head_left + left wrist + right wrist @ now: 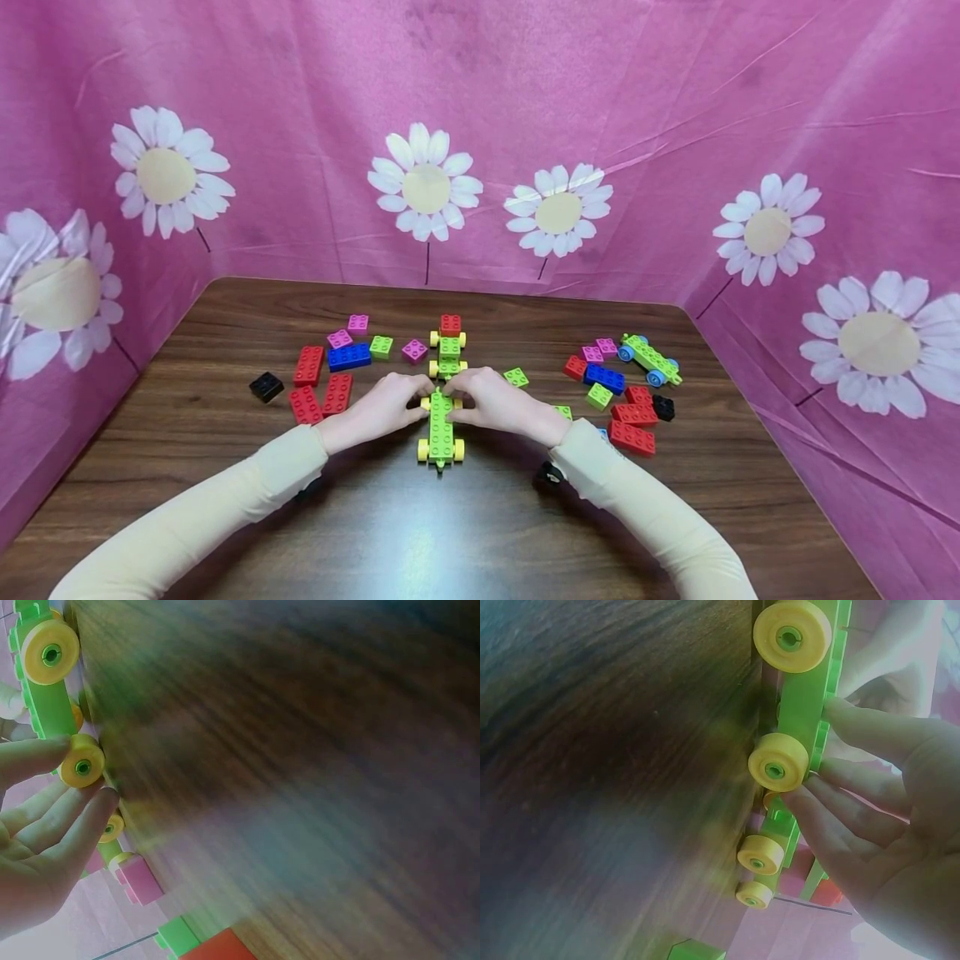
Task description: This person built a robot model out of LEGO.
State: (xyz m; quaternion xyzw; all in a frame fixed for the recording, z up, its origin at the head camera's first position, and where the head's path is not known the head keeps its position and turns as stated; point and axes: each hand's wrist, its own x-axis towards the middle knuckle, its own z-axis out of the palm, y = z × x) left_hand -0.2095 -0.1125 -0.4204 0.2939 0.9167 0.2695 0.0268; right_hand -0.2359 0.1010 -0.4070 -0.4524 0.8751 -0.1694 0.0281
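A lime-green toy train wagon base (441,433) with yellow wheels stands lengthwise in the middle of the table. At its far end my left hand (382,407) curls in from the left, thumb and fingers around the wheel (82,761). From the other side my right hand (513,407) holds the same end, its thumb along the studded top and its fingertips by the far wheel (778,762). Just beyond the fingers, a second green wagon (449,348) on yellow wheels stands in line, with a red brick (451,324) at its far end. The fingers partly hide the space between the wagons.
On the left lie red bricks (308,367), a blue brick (349,357), pink ones (415,351) and a black piece (266,387). To the right are a green base with blue wheels (649,360), another blue brick (604,378) and more red bricks (632,437). Flowered pink cloth (300,208) surrounds the table.
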